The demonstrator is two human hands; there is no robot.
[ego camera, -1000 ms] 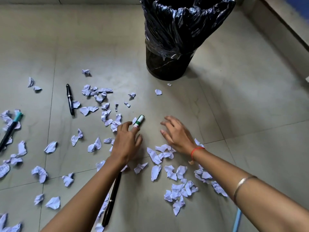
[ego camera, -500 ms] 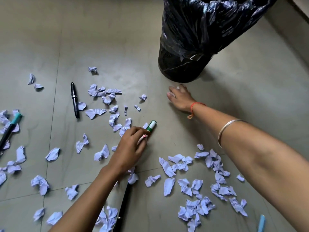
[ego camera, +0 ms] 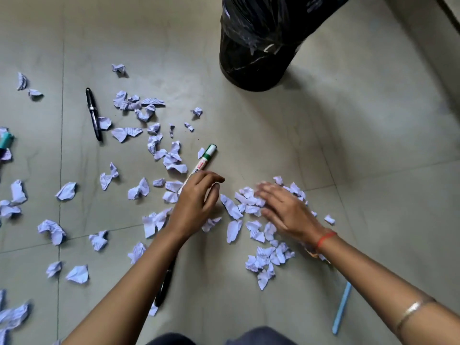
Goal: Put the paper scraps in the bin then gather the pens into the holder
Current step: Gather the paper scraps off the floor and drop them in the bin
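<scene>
Several crumpled white paper scraps (ego camera: pixel 139 190) lie scattered over the tiled floor, with a dense pile (ego camera: pixel 263 257) at centre right. My right hand (ego camera: pixel 286 210) lies flat and blurred on that pile, fingers spread. My left hand (ego camera: pixel 196 202) hovers loosely curled, thumb and fingers apart, with nothing seen in it. It covers the lower end of a green-and-white marker (ego camera: pixel 205 158). The black bin (ego camera: pixel 254 58), lined with a black bag, stands at the top centre. No pen holder is in view.
A black pen (ego camera: pixel 93 114) lies at upper left, and another black pen (ego camera: pixel 164 287) is partly hidden under my left forearm. A light blue pen (ego camera: pixel 342 307) rests at lower right. A teal-capped pen (ego camera: pixel 5 141) shows at the left edge. A wall base (ego camera: pixel 443 26) runs along the right.
My right hand has come back from the foot of the bin to the scrap pile at centre right. My left hand has stayed by the marker, its fingers looser.
</scene>
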